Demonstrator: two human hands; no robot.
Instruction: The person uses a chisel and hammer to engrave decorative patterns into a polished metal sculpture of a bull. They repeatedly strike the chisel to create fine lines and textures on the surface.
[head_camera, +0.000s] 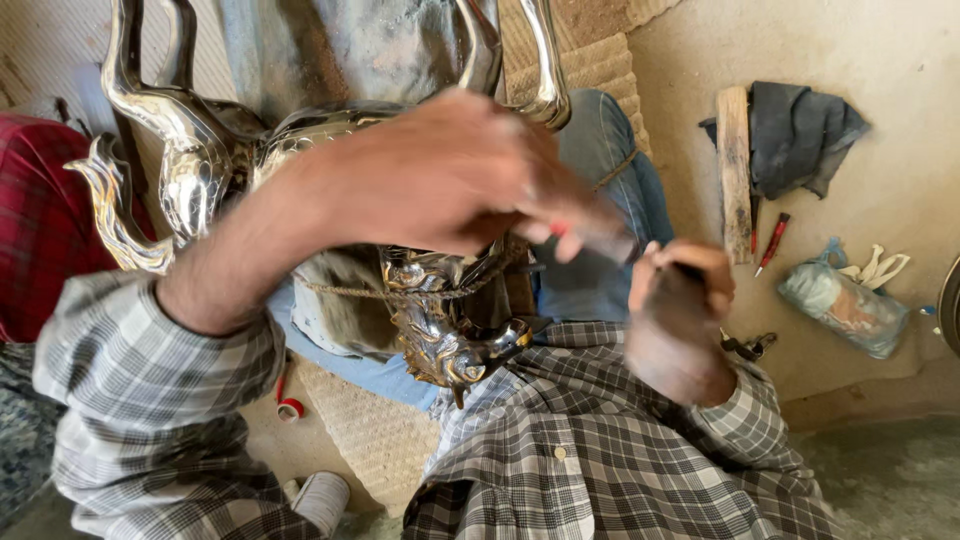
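Sitting over a shiny metal piece (300, 150), the person in the checked shirt has both hands raised above the lap. At the far left lies a red checked cloth (40, 220), and just beside it a curled silver arm of the piece ends in a leaf-shaped tip. Low down on the floor sit a small red ring (290, 408) and, nearer the bottom edge, a white roll (322, 500).

The left hand (450, 175) crosses in front of the polished body, fingers bunched and pinching something small with a red spot at the tips; it is blurred, so what it holds I cannot tell. Below it an ornate cast part (450, 340) of the piece rests in the lap, with a thin cord (350, 292) drawn across it.

The right hand (680, 310) is just beside the left fingertips, clenched around a thin dark tool (690, 270) that barely shows.

Further right, on the pale floor, a wood block (735, 170) lies touching a grey rag (800, 135). A red pen (772, 243) lies just below, and a plastic bag (840, 305) sits near the right edge.
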